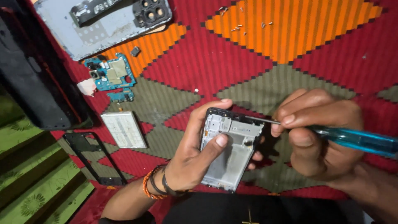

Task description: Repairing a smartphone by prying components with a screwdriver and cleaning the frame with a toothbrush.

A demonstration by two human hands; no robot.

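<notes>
Red, orange and olive woven cloth (232,62) covered the floor beneath the work. Nearest, the left hand (195,153) held its grip closed around a stripped grey metal phone frame (230,151), thumb across its face. The right hand (317,137) pinched a blue-handled screwdriver (356,140), tip at the frame's upper edge. A slip of that tip could likely gouge the frame or jab the thumb. Farther off lay a white rectangular battery (123,129), a blue circuit board (111,74) and scattered tiny screws (238,28).
</notes>
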